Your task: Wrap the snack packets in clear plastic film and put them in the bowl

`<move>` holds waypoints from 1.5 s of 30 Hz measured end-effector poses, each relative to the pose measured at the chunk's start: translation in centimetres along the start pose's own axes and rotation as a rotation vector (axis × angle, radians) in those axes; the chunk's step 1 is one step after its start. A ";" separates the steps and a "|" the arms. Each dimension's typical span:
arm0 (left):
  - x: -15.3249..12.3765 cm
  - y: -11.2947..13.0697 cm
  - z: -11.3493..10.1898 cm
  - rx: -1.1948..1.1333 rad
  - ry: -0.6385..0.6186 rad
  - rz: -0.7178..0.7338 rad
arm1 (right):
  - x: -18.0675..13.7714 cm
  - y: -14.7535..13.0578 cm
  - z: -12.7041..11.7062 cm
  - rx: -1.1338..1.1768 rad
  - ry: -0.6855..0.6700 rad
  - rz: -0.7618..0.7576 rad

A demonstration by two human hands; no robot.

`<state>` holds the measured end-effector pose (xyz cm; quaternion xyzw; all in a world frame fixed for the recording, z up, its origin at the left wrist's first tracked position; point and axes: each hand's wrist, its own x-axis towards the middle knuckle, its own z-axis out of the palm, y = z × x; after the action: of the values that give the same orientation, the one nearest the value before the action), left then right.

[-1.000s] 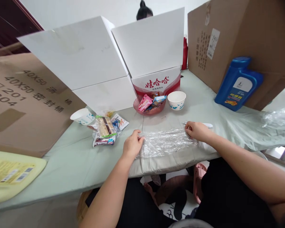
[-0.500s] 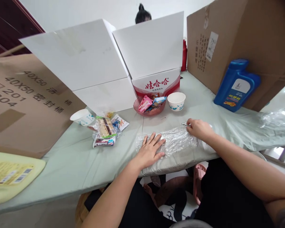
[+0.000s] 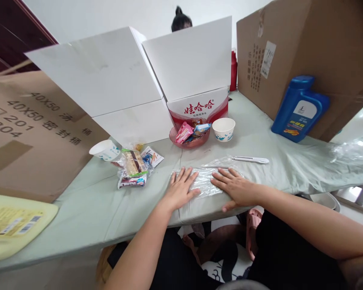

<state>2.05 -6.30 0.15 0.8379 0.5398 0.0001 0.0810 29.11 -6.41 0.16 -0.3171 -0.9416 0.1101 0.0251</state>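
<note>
A sheet of clear plastic film (image 3: 204, 183), crinkled and shiny, lies on the cloth-covered table (image 3: 133, 209) near its front edge. My left hand (image 3: 180, 189) rests flat on the film's left end, fingers spread. On the right part of the film lies my right hand (image 3: 234, 186), also flat with fingers apart and holding nothing. Just beyond the right hand is a white utility knife (image 3: 250, 159), lying on the table with its tip toward the left. A looser strip of film (image 3: 219, 161) sits between the knife and my hands.
Behind the film stand a pink bowl (image 3: 190, 143) of wrapped snacks and a paper cup (image 3: 224, 129). Snack packets (image 3: 133, 165) and a tipped paper cup (image 3: 105, 150) lie leftward. A blue bottle (image 3: 301, 108), cardboard boxes (image 3: 269, 52) and a yellow container (image 3: 18, 225) stand around; a person's head (image 3: 181, 21) shows behind.
My right hand has let go of the utility knife, which now lies on the table, and has moved left to press flat on the film. My left hand has shifted slightly left.
</note>
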 end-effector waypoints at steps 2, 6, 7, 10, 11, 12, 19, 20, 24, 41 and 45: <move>-0.2 -1.4 -0.4 0.001 0.029 -0.088 | -0.3 1.1 -0.4 -0.014 0.015 0.050; -1.3 -1.9 -1.6 -0.039 0.199 -0.046 | -1.2 2.4 -2.2 -0.075 0.089 0.081; -1.6 -1.5 -2.0 -0.068 0.215 0.006 | -1.5 2.6 -2.6 -0.085 0.111 0.063; -2.6 -0.4 -3.1 -0.169 0.111 0.128 | -2.2 3.3 -3.7 -0.086 0.137 -0.009; -2.8 -0.2 -3.4 -0.194 0.062 0.141 | -2.3 3.5 -4.0 -0.078 0.131 -0.025; -3.0 -0.1 -3.6 -0.213 0.025 0.144 | -2.5 3.8 -4.2 -0.066 0.124 -0.033; -3.7 -1.5 -4.7 -0.428 -0.006 0.146 | -3.4 3.9 -5.8 0.165 0.009 0.065; -3.8 -1.8 -4.8 -0.490 -0.002 0.136 | -3.5 4.0 -6.0 0.214 -0.007 0.094; -3.4 -2.7 -4.4 -0.683 0.066 -0.040 | -3.4 4.4 -6.2 0.341 -0.047 0.190; -1.0 -1.7 -2.7 0.105 0.342 -0.530 | -0.7 3.9 -3.3 -0.060 0.066 0.526; -1.1 0.5 -2.1 0.134 0.572 -0.364 | -0.8 3.7 -3.8 -0.048 0.110 0.426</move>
<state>1.87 -7.20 2.40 0.6973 0.6801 0.1852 -0.1302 32.41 -3.31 3.04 -0.5150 -0.8529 0.0732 0.0452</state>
